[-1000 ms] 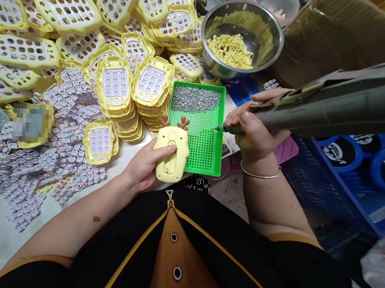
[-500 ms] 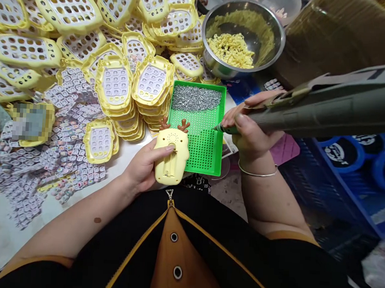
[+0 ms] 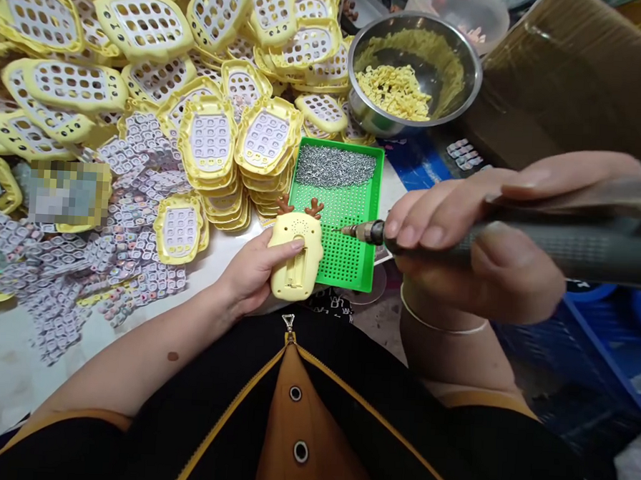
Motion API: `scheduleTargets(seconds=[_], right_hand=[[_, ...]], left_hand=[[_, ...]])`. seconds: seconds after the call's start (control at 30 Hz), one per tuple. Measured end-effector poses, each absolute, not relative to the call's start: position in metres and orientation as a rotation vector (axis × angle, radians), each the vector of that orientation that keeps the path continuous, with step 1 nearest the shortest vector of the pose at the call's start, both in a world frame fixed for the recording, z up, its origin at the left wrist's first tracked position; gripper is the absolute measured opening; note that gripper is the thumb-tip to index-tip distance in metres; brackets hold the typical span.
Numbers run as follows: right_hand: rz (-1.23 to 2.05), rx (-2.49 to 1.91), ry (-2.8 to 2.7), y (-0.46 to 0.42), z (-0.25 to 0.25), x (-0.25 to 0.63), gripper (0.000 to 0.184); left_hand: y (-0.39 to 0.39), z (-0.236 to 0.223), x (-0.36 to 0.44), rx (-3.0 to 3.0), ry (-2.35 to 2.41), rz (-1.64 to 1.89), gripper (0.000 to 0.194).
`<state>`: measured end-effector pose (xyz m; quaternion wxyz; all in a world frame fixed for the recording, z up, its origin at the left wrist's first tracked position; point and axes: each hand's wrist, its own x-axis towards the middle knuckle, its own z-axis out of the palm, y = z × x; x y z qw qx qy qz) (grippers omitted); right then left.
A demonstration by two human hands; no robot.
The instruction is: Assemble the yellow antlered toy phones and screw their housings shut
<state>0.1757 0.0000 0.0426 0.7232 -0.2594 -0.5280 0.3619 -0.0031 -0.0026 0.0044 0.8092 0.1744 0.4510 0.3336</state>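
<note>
My left hand (image 3: pixel 254 269) grips a yellow deer-shaped toy phone (image 3: pixel 297 252) with brown antlers, back side up, at the table's near edge. My right hand (image 3: pixel 475 248) is wrapped round a grey-green electric screwdriver (image 3: pixel 567 242), raised close to the camera. Its bit tip (image 3: pixel 347 231) hovers over the green perforated tray (image 3: pixel 352 259), just right of the toy. A heap of small silver screws (image 3: pixel 335 167) fills the far end of that tray.
Stacks of yellow keypad shells (image 3: pixel 210 145) and loose key sheets (image 3: pixel 133 216) cover the table's left side. A steel bowl (image 3: pixel 412 73) of small yellow parts stands behind the tray. A brown cardboard box (image 3: pixel 570 74) is at the right, blue crates (image 3: pixel 611 334) below it.
My right hand has lifted the screwdriver towards the camera and swung its tip leftwards, nearer the toy. My left hand and the toy have stayed put.
</note>
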Motion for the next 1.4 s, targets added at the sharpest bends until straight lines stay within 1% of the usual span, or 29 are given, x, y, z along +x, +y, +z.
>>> scheduleTargets(seconds=[0.13, 0.3, 0.37, 0.5, 0.67, 0.77, 0.97, 1.2, 1.4], right_hand=[[0.912, -0.541, -1.138, -0.008, 0.051, 0.167, 0.018], [0.818, -0.478, -1.209, 0.002, 0.047, 0.163, 0.017], [0.832, -0.483, -1.230, 0.006, 0.046, 0.163, 0.014], [0.807, -0.490, -1.243, 0.008, 0.043, 0.165, 0.011], [0.833, -0.519, -1.226, 0.011, 0.041, 0.170, 0.020], [0.831, -0.485, -1.181, 0.013, 0.039, 0.171, 0.020], [0.799, -0.423, -1.186, 0.013, 0.039, 0.170, 0.010], [0.820, -0.474, -1.190, 0.009, 0.040, 0.169, 0.012], [0.789, -0.448, -1.138, 0.008, 0.044, 0.170, 0.013]], left_hand=[[-0.003, 0.004, -0.003, 0.418, 0.970, 0.699, 0.042], [-0.003, 0.005, -0.004, 0.431, 0.939, 0.654, 0.042], [-0.002, 0.005, -0.005, 0.434, 0.929, 0.639, 0.042], [-0.001, 0.003, -0.006, 0.426, 0.915, 0.614, 0.038], [0.000, 0.001, -0.008, 0.408, 0.887, 0.606, 0.036], [0.001, 0.001, -0.009, 0.392, 0.880, 0.603, 0.036], [0.001, 0.002, -0.008, 0.388, 0.886, 0.617, 0.035], [0.000, 0.001, -0.008, 0.442, 0.899, 0.608, 0.041], [-0.001, 0.001, -0.010, 0.439, 0.876, 0.616, 0.040]])
